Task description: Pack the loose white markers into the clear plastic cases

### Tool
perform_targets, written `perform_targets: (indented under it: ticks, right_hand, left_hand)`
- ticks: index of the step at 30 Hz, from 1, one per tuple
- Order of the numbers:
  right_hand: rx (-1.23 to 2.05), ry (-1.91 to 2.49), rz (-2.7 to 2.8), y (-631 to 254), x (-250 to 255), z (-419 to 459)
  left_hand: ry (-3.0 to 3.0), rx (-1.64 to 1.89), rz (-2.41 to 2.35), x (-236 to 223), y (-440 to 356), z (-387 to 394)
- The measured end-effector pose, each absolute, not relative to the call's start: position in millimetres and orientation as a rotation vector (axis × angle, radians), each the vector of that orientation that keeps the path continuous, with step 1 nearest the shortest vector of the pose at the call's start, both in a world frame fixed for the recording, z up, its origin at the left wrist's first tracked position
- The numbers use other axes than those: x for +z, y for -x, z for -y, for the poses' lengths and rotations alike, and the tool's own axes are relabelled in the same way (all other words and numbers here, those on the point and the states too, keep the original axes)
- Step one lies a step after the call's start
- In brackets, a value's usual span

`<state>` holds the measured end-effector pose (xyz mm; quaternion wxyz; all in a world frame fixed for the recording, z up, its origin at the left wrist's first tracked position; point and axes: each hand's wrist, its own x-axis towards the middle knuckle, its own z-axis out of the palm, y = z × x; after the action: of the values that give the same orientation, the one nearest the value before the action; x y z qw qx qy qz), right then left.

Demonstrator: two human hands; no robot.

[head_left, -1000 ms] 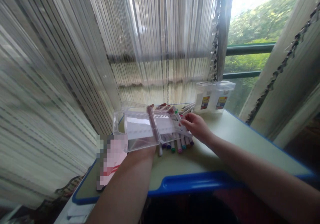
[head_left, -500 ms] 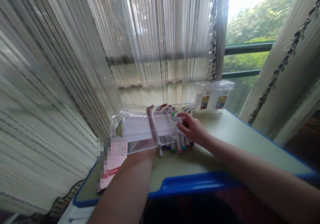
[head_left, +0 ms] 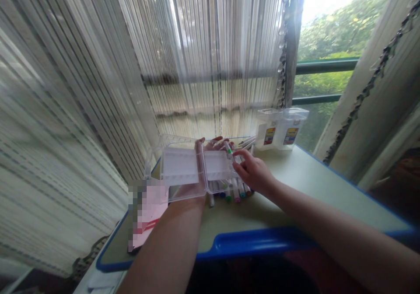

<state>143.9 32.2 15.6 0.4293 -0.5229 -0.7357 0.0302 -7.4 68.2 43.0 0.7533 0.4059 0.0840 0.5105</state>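
A clear plastic marker case (head_left: 183, 167) is held tilted above a green desk (head_left: 295, 184). My left hand (head_left: 210, 144) reaches under and behind the case, with only its fingertips showing over the far edge, gripping the case. My right hand (head_left: 252, 170) is closed in a pinch on a green-capped marker (head_left: 229, 152) at the case's right side. Several coloured markers (head_left: 234, 191) lie on the desk under the case and my right hand.
Two clear lidded containers (head_left: 282, 127) with labels stand at the desk's back by the window. A few loose markers (head_left: 246, 142) lie beside them. A pixelated pink item (head_left: 147, 211) rests at the desk's left. The desk has a blue rim (head_left: 249, 243). Sheer curtains hang behind.
My right hand has lifted a green-capped marker from the row on the desk up to the case's right side. The case has tilted and shifted slightly in my left hand.
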Motion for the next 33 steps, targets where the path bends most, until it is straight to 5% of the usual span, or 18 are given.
perform_targets:
  ticks: [33]
  right_hand:
    - [-0.039,1.013,2.063,-155.3,20.8,-29.8]
  left_hand:
    - [-0.838,1.044,-0.021,27.8,9.8,-95.2]
